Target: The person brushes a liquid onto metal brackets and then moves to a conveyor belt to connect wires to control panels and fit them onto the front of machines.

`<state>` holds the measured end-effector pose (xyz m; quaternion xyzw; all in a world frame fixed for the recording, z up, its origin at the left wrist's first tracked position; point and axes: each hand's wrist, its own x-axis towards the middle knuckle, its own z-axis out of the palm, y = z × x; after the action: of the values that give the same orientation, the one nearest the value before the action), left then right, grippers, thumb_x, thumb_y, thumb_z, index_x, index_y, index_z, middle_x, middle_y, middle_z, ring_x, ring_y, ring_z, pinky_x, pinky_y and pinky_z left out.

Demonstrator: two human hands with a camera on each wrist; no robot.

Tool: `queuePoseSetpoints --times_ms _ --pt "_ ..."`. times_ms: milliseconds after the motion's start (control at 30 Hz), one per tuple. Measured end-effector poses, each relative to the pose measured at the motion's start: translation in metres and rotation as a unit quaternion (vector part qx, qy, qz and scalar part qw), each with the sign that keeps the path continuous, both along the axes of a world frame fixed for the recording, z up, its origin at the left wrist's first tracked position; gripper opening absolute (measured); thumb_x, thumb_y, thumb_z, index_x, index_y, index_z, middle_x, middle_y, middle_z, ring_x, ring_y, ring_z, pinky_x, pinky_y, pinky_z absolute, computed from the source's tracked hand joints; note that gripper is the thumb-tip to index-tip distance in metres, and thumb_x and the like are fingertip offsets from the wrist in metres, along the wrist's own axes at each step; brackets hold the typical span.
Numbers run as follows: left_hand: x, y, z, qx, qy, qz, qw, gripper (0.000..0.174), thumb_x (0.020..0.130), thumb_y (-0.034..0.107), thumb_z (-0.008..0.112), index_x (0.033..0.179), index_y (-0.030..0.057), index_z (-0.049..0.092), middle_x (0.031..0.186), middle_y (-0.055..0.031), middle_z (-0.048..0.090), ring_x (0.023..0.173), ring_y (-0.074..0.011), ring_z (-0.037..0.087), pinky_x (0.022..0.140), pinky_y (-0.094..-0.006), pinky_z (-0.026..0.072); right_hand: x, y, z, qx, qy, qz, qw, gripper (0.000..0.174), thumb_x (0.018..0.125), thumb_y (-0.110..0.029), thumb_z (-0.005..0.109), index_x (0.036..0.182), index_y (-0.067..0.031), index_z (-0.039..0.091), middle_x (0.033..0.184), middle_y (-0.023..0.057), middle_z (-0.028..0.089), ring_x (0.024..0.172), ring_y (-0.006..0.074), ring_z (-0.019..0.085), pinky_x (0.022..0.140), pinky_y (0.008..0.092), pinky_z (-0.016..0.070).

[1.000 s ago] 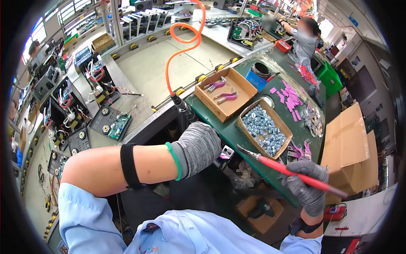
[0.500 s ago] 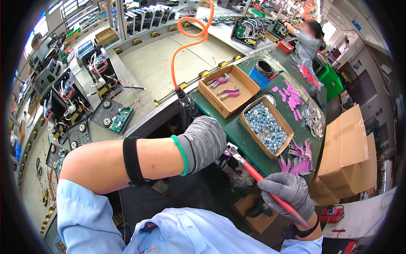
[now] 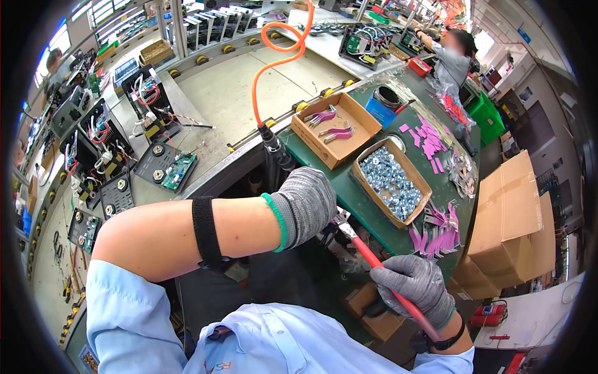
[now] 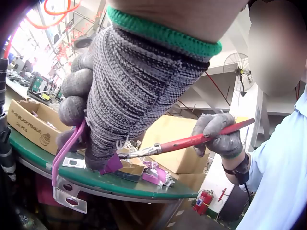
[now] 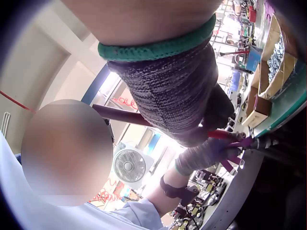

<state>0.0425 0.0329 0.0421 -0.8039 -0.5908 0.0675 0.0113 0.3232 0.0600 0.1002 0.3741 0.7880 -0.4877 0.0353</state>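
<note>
My gloved left hand (image 3: 306, 202) grips purple-coated metal brackets near the edge of the green table. In the left wrist view one bracket (image 4: 68, 155) hangs below the curled fingers, its bare metal end pierced by holes. A purple end piece (image 4: 112, 164) shows under the same hand. My gloved right hand (image 3: 416, 287) holds a red-handled brush (image 3: 367, 252) by its handle. The brush's tip reaches the purple piece, close beside the left hand. In the head view the left hand hides most of what it holds.
A cardboard box (image 3: 299, 132) holds a few purple brackets. Beside it, a shallow box (image 3: 425, 194) contains many bolts. Purple brackets (image 3: 439, 234) and purple pieces (image 3: 427, 143) lie on the green table (image 3: 336, 187). An orange coiled hose (image 3: 255, 93) hangs ahead; a large carton (image 3: 504, 212) stands right.
The right hand has brought the brush left and down, from beside the bolt box to the left hand's brackets. The left hand has shifted slightly right, still gripping.
</note>
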Motion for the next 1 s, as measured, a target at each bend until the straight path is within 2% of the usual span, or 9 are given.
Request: queuePoseSetpoints --times_ms 100,233,267,400,600,667,767,900,1000 --pt "0.002 -0.002 0.004 -0.003 -0.022 -0.009 1.0 0.01 0.074 0.014 0.069 0.076 0.0066 0.075 0.071 -0.0141 0.069 0.068 -0.0324 0.07 0.058 -0.0446 0.053 0.0 0.002 -0.007 -0.003 -0.019 0.0 1.0 0.033 0.081 -0.002 0.072 0.113 -0.0113 0.07 0.085 0.0066 0.068 0.062 0.0187 0.065 0.055 0.0299 0.0534" --pt "0.007 -0.004 0.008 -0.012 -0.011 -0.015 1.0 0.011 0.074 0.014 0.069 0.076 0.0062 0.076 0.069 -0.0146 0.068 0.067 -0.0324 0.069 0.057 -0.0446 0.0525 -0.013 -0.004 0.002 -0.003 0.009 -0.1 0.995 0.014 0.09 -0.014 0.07 0.101 -0.0062 0.072 0.074 0.0051 0.065 0.058 0.0142 0.063 0.052 0.0278 0.0498" --pt "0.008 -0.003 0.005 -0.016 0.008 -0.01 1.0 0.011 0.076 0.017 0.07 0.079 0.0085 0.077 0.071 -0.0119 0.07 0.069 -0.0302 0.07 0.057 -0.043 0.052 -0.017 -0.006 0.008 -0.043 -0.002 -0.176 0.984 0.016 0.093 -0.02 0.069 0.096 -0.0043 0.072 0.07 0.0044 0.064 0.057 0.0125 0.062 0.051 0.0271 0.0482" --pt "0.01 -0.006 0.007 -0.015 0.036 -0.002 0.999 0.012 0.079 0.02 0.071 0.083 0.0109 0.079 0.073 -0.0095 0.071 0.072 -0.0284 0.071 0.056 -0.0415 0.0515 -0.016 -0.008 0.012 -0.082 -0.024 -0.171 0.982 0.028 0.097 -0.028 0.067 0.089 -0.0018 0.072 0.064 0.003 0.061 0.054 0.0098 0.06 0.051 0.0258 0.046" --pt "0.012 -0.011 0.012 -0.005 -0.026 0.001 1.0 0.01 0.074 0.015 0.069 0.074 0.0069 0.075 0.068 -0.0123 0.068 0.066 -0.0318 0.069 0.056 -0.0442 0.052 -0.007 -0.003 -0.009 0.022 0.01 -0.012 1.0 0.018 0.088 -0.024 0.075 0.098 -0.0085 0.073 0.074 0.0068 0.063 0.061 0.0184 0.063 0.058 0.0331 0.0504" --pt "0.013 -0.012 0.015 -0.018 -0.021 0.007 1.0 0.01 0.074 0.016 0.069 0.075 0.0082 0.075 0.068 -0.0117 0.068 0.067 -0.0314 0.069 0.056 -0.044 0.052 0.001 0.005 -0.027 0.294 0.116 0.196 0.928 0.024 0.082 -0.017 0.075 0.105 -0.0125 0.072 0.084 0.0112 0.065 0.07 0.0277 0.065 0.061 0.0398 0.0522" --pt "0.016 -0.009 0.014 -0.04 0.009 0.009 0.999 0.01 0.076 0.018 0.069 0.075 0.0106 0.076 0.07 -0.0105 0.069 0.068 -0.0305 0.069 0.057 -0.0432 0.0519 -0.011 0.005 -0.015 0.344 0.125 0.284 0.886 0.03 0.077 -0.013 0.072 0.107 -0.0119 0.069 0.091 0.0141 0.066 0.077 0.0337 0.066 0.062 0.0432 0.0527" --pt "0.023 -0.006 0.016 -0.06 0.02 0.033 0.997 0.011 0.078 0.021 0.07 0.076 0.0125 0.077 0.07 -0.0087 0.07 0.069 -0.0285 0.069 0.057 -0.0412 0.0518 -0.018 -0.002 0.0 0.363 0.098 0.304 0.875 0.028 0.076 -0.014 0.07 0.104 -0.0106 0.068 0.091 0.0153 0.065 0.08 0.0353 0.066 0.064 0.045 0.0532" --pt "0.03 -0.008 0.023 -0.062 0.028 0.043 0.997 0.012 0.078 0.022 0.071 0.076 0.0125 0.078 0.07 -0.0091 0.07 0.069 -0.0282 0.069 0.057 -0.0408 0.0522 -0.02 -0.006 0.005 0.274 0.064 0.215 0.935 0.027 0.076 -0.015 0.07 0.103 -0.0101 0.067 0.09 0.0149 0.064 0.079 0.0352 0.066 0.065 0.0453 0.0534"
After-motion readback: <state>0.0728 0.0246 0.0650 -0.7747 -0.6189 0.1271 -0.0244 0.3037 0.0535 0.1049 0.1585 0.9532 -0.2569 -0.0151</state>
